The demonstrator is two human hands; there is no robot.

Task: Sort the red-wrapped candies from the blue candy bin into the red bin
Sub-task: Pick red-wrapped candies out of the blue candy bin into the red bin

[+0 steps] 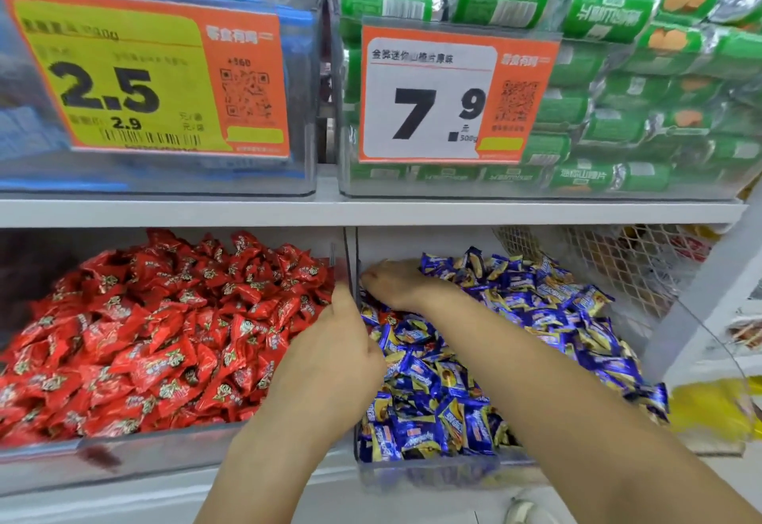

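The red bin [144, 455] on the lower shelf at left is heaped with red-wrapped candies [165, 338]. Beside it on the right, the blue bin [433, 472] holds blue-and-yellow candies [527, 317]. A bit of red wrapper [389, 318] shows among them near the bin's left wall. My left hand [330, 362] hovers over the divider between the bins, fingers curled toward the blue side, thumb up; its palm is hidden. My right hand [396, 282] lies palm down in the blue bin's far left corner, fingertips pushed into the candies.
Above, a white shelf edge [371, 212] carries two clear bins with price tags "2.5" [144, 82] and "7.9" [445, 98]; the right one holds green rolls [618, 69]. A white wire mesh panel [618, 268] borders the blue bin's right side.
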